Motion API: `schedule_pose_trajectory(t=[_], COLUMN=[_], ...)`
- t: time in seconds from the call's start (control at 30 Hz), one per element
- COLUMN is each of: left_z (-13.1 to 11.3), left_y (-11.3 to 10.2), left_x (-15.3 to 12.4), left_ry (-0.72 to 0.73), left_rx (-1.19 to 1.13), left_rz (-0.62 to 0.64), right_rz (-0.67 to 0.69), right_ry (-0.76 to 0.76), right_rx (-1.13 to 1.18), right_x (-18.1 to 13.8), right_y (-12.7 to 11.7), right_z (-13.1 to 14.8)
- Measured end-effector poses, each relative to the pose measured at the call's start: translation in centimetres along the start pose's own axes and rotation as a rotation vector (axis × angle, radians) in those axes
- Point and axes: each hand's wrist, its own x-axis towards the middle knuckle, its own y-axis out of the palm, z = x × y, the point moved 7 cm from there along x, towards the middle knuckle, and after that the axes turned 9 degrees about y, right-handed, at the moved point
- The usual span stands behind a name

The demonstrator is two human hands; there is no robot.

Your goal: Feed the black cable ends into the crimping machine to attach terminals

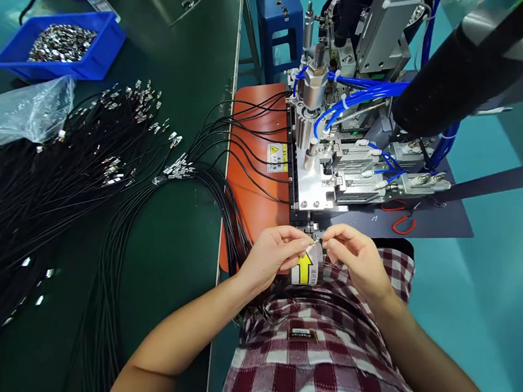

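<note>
My left hand point(277, 253) pinches the end of a thin cable, with a small shiny metal tip point(315, 241) showing at the fingertips. Close beside it, my right hand point(354, 255) has thumb and forefinger drawn together; whatever sits between them is too small to make out. Both hands are just in front of the machine point(320, 183). A bundle of black cables point(231, 218) runs from the green table down behind my left hand. Below the fingers shows a label with a yellow arrow point(305, 270). Several black cables point(256, 140) lead into the machine's near-left edge across an orange plate point(258, 215).
On the green table point(177, 242) lie a large pile of black cables point(31, 183) with metal connectors, a plastic bag point(14, 113) and a blue bin point(106, 47) of metal parts. A blue stool point(279, 7) stands behind. Red-handled scissors point(403, 225) lie right of my hands.
</note>
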Motion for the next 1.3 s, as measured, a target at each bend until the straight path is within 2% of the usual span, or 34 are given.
schedule_pose_trajectory(t=[0.2, 0.4, 0.6, 0.73, 0.8, 1.03, 1.3], left_z=[-0.1, -0.3, -0.1, 0.0, -0.1, -0.4, -0.6], left_y=[-0.1, -0.2, 0.2, 0.2, 0.2, 0.4, 0.7], left_x=[-0.2, -0.2, -0.3, -0.4, -0.5, -0.4, -0.6], left_ry=[0.005, -0.003, -0.012, -0.005, 0.026, 0.110, 0.136], left_rx=[-0.023, -0.012, 0.075, 0.149, 0.162, 0.132, 0.170], left_rz=[0.019, 0.028, 0.090, 0.065, 0.040, -0.008, -0.017], right_rz=[0.086, 0.090, 0.146, 0.200, 0.187, 0.012, -0.033], right_ry=[0.032, 0.022, -0.006, 0.014, 0.018, -0.079, -0.070], right_rx=[0.040, 0.034, -0.060, -0.083, -0.078, -0.121, -0.106], right_x=[0.6, 0.3, 0.2, 0.3, 0.3, -0.4, -0.4], right_y=[1.3, 1.6, 2.2, 2.3, 2.0, 1.1, 1.1], right_z=[-0.7, -0.7, 0.1, 0.3, 0.3, 0.0, -0.2])
